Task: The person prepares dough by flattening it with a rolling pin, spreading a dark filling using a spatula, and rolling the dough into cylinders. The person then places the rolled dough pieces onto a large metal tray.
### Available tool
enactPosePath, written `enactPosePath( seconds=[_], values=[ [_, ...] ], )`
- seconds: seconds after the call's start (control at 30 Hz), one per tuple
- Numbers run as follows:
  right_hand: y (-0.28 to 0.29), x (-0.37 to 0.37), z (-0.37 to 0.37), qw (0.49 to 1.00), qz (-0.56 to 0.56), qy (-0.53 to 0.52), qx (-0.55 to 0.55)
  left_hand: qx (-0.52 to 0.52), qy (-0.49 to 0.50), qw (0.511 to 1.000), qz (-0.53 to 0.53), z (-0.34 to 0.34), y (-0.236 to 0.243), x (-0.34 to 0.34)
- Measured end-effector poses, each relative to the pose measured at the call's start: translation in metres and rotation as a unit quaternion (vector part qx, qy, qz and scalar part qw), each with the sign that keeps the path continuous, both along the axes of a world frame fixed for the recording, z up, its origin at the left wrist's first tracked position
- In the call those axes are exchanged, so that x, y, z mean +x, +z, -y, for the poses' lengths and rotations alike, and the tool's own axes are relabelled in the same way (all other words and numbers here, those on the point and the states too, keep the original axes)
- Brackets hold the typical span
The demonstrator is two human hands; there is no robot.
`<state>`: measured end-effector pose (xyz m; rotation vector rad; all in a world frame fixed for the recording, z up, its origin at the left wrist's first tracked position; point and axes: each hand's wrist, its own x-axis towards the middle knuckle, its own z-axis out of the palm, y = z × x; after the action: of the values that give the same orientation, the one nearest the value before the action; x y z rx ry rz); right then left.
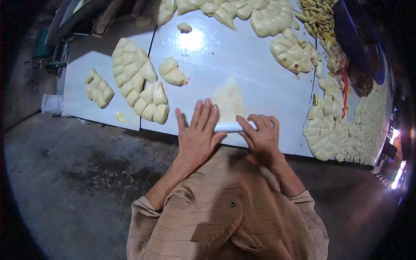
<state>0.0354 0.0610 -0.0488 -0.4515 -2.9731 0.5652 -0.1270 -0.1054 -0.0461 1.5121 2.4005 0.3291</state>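
Note:
At the front edge of the table, a white rod like a small rolling pin (pixel 229 126) lies crosswise between my hands. My left hand (pixel 197 134) is flat, fingers stretched out and pointing away from me; its index finger and thumb are beside the rod's left end, which they partly hide. My right hand (pixel 263 134) curls its fingers and thumb over the rod's right end. Just beyond the rod, a thin, pale, roughly triangular sheet of dough (pixel 229 97) is spread on the tabletop. A small lump of dough (pixel 172 71) with a browned tip sits farther off to the left.
Scored dough slabs (pixel 132 71) and a smaller piece (pixel 99 89) lie left on the white table (pixel 195 104). More dough (pixel 271 17) lines the far side. At right are a dough mound (pixel 294 52), larger sheets (pixel 327 134), yellowish strips (pixel 316 15) and a dark blue container (pixel 357 39).

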Motion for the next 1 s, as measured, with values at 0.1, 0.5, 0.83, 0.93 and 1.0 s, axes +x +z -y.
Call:
enactPosePath(
  seconds=[0.1, 0.5, 0.83, 0.93, 1.0],
  values=[
    [0.011, -0.007, -0.02, 1.0, -0.024, 0.014, 0.011, 0.03, 0.015, 0.998, -0.061, -0.002, 0.009, 0.003],
    [-0.018, -0.088, -0.061, 0.982, 0.065, -0.135, 0.111, 0.04, 0.125, 0.987, -0.092, -0.081, -0.017, -0.067],
    [-0.019, -0.146, -0.108, 0.974, 0.041, -0.193, 0.115, 0.106, 0.113, 0.976, -0.156, -0.144, -0.021, -0.126],
    [-0.014, -0.168, -0.129, 0.961, 0.008, -0.2, 0.192, 0.153, 0.107, 0.963, -0.193, -0.167, -0.028, -0.148],
    [-0.012, -0.182, -0.154, 0.978, -0.174, -0.099, 0.063, 0.123, 0.1, 0.956, -0.245, -0.182, -0.034, -0.163]
  ],
)
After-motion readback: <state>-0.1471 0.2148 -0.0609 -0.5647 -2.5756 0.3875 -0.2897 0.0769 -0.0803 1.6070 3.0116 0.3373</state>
